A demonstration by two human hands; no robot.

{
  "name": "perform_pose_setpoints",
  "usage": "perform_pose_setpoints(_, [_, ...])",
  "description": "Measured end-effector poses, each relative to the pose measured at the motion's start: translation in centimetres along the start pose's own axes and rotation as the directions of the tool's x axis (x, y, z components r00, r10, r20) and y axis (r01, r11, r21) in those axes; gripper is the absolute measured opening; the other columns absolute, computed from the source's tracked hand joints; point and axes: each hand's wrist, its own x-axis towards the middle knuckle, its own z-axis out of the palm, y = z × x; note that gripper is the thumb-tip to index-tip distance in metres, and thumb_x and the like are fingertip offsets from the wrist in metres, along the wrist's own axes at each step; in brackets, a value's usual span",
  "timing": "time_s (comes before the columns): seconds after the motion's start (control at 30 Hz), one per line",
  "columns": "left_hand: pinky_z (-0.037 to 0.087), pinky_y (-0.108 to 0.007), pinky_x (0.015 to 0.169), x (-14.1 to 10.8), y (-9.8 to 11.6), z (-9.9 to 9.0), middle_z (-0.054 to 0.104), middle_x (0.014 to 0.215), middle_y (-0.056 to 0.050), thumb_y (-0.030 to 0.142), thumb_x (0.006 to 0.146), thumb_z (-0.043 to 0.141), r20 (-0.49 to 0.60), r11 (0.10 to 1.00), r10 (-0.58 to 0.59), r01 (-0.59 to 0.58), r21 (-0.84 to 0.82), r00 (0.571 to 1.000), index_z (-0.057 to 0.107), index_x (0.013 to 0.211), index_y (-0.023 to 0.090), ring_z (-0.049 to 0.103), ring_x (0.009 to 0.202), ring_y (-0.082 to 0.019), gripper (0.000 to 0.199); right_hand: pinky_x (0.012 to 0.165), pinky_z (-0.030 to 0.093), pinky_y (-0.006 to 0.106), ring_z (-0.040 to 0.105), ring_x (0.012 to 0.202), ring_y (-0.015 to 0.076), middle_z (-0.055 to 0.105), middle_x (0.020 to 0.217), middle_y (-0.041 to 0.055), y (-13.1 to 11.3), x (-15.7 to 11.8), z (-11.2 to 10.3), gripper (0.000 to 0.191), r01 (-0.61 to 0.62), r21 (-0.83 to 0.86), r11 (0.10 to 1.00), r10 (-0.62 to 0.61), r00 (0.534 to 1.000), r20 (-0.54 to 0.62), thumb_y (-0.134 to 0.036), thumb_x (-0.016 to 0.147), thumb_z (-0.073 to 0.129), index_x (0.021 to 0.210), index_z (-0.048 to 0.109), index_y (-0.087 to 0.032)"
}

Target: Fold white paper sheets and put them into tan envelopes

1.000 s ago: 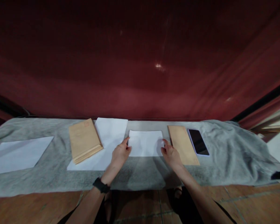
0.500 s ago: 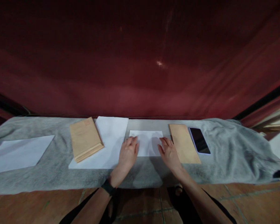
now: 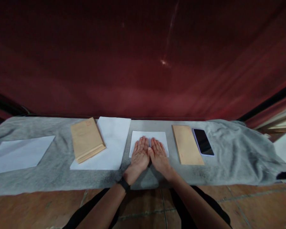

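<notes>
Left hand (image 3: 140, 155) and right hand (image 3: 159, 157): had moved inward since the earlier frames, from the side edges of the small white sheet (image 3: 148, 133) to its middle.
Small white sheet: lay flat on the grey cloth (image 3: 50, 176), its far edge and outer corners showing around the hands.
Left fingers (image 3: 140, 144): straight, only narrowly apart, palm down over the sheet's left half, gripping nothing.
Right fingers (image 3: 158, 144): likewise straight and narrowly spaced over its right half, gripping nothing; whether the thumb touched the other hand, I could not tell.
Brown envelope stack (image 3: 87, 140): left of the small sheet, partly on large white paper (image 3: 115, 140).
Brown envelope (image 3: 188, 144): near the small sheet's right edge.
Phone (image 3: 203, 142): farther right of that sheet, close beside the envelope.
</notes>
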Motion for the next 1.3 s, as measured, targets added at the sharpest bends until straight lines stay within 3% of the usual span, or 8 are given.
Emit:
perform_pose_setpoints(0.2, [0.022,-0.046,0.128,-0.1,-0.9,-1.2,0.030,0.165,-0.019,0.027,0.103,0.027,-0.012,0.996,-0.090,0.090,0.026,0.996,0.033,0.156,0.001,0.022,0.157,-0.026,0.060,0.124,0.030,0.049,0.036,0.151,0.0294,0.041,0.159,0.0217,1.3,-0.6,-0.5,0.059,-0.005,-0.198,0.980,-0.008,0.998,-0.064,-0.038,0.110,0.029,0.154,0.041,-0.002])
perform_pose_setpoints(0.43, [0.021,-0.047,0.128,-0.5,-1.5,-1.7,0.025,0.167,-0.020,0.038,0.104,0.030,-0.035,0.989,-0.148,0.148,0.016,0.988,0.031,0.158,0.003,0.022,0.156,-0.028,0.064,0.121,0.033,0.049,0.039,0.149,0.0325,0.041,0.159,0.0236,2.3,-0.9,-0.7,0.065,-0.052,-0.270,0.961,0.020,0.993,-0.118,-0.045,0.109,0.030,0.155,0.038,0.000])
perform_pose_setpoints(0.9, [0.031,-0.053,0.123,-1.2,-1.9,-1.3,0.033,0.161,-0.028,0.051,0.104,0.031,-0.102,0.972,-0.234,0.234,-0.009,0.967,0.031,0.156,-0.002,0.027,0.154,-0.034,0.074,0.120,0.034,0.055,0.034,0.151,0.0372,0.034,0.161,0.0287,4.0,-1.7,-0.6,0.078,-0.139,-0.170,0.976,0.112,0.981,-0.161,-0.056,0.107,0.024,0.157,0.032,0.003])
perform_pose_setpoints(1.17, [0.032,-0.054,0.123,-1.4,-1.8,-1.5,0.038,0.160,-0.027,0.044,0.104,0.031,-0.112,0.958,-0.285,0.281,-0.051,0.952,0.031,0.156,-0.001,0.030,0.153,-0.034,0.069,0.119,0.034,0.055,0.031,0.152,0.0375,0.032,0.162,0.0287,3.9,-2.0,-0.9,0.078,-0.179,-0.125,0.976,0.156,0.972,-0.176,-0.057,0.107,0.026,0.159,0.027,0.001])
perform_pose_setpoints(1.3, [0.029,-0.052,0.125,-1.5,-0.5,-2.0,0.033,0.164,-0.022,0.036,0.104,0.030,-0.162,0.980,-0.196,0.189,-0.056,0.967,0.025,0.159,0.003,0.025,0.155,-0.031,0.064,0.123,0.030,0.055,0.024,0.155,0.0343,0.027,0.166,0.0236,2.8,-1.7,-1.8,0.073,-0.139,-0.061,0.988,0.130,0.983,-0.132,-0.053,0.108,0.025,0.161,0.024,-0.003])
